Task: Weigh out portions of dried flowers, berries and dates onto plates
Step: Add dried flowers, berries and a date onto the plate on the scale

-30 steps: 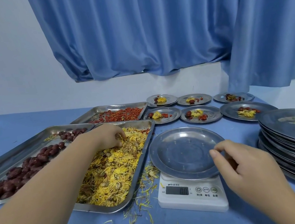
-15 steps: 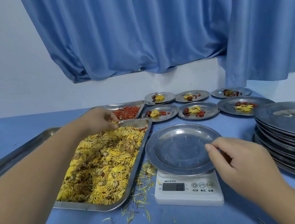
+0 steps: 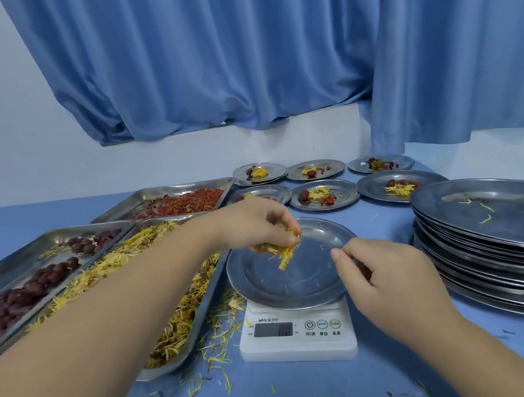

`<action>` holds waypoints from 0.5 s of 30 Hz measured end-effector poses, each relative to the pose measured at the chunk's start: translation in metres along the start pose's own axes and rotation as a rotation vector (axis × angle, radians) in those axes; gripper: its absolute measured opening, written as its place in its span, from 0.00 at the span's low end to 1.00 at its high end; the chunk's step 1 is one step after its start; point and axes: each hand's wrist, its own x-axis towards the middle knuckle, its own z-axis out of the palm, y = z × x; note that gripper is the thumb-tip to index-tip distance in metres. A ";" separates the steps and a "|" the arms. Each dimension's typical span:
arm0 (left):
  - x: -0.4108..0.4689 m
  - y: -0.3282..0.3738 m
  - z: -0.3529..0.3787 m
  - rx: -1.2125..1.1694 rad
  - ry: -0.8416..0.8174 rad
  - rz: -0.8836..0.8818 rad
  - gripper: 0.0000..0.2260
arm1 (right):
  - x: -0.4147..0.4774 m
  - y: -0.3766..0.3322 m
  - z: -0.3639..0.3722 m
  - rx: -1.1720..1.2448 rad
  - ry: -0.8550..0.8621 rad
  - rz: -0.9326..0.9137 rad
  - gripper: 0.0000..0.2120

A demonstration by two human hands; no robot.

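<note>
One pinch of dried flowers (image 3: 280, 251) is held by the left hand (image 3: 257, 228), thumb and curled fingertips closed on it, above the far-left part of the plate (image 3: 296, 284) that sits on the scale (image 3: 297, 333) (the display shows zeros).

Right hand (image 3: 390, 278): fingers curled at the right rim of the plate. Whether they pinch the rim or only hover beside it cannot be told.

Probable faults from here:
- Petals are light and brittle. A release from this height may scatter some past the rim, where they go unweighed; loose petals (image 3: 219, 333) already lie on the surface (image 3: 309, 395) between the flower tray (image 3: 187, 358) and the scale.
- Any load from the right hand on the rim would falsify the reading.
- The plate overhangs the scale on all sides, so pressure at the edge could tip it.

Orientation: the tuft hangs from the fingertips with its loose end pointing down at the plate. Its long axis runs from the fingers downward, leaning slightly toward the near side.

Six filled plates (image 3: 324, 195) stand at the far side; a stack of plates (image 3: 487, 238) stands at the right.
</note>
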 end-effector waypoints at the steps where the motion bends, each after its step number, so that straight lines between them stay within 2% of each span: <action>1: 0.005 0.004 0.008 0.023 -0.027 -0.001 0.05 | 0.000 0.001 0.000 -0.003 -0.003 0.002 0.18; 4: 0.014 0.008 0.021 0.084 -0.078 -0.024 0.07 | 0.000 0.002 -0.002 -0.011 -0.009 0.005 0.18; 6: 0.012 0.007 0.018 0.191 -0.043 -0.025 0.07 | 0.001 0.001 -0.002 -0.007 -0.010 -0.004 0.18; 8: 0.009 0.007 0.013 0.260 0.002 -0.029 0.12 | 0.001 0.001 -0.002 -0.007 -0.019 -0.013 0.19; 10: 0.003 0.005 0.006 0.258 0.032 -0.037 0.15 | 0.001 0.000 -0.002 0.002 -0.026 -0.013 0.19; 15: -0.017 -0.006 -0.006 0.277 0.133 -0.040 0.14 | -0.001 -0.007 -0.003 0.005 -0.028 -0.033 0.18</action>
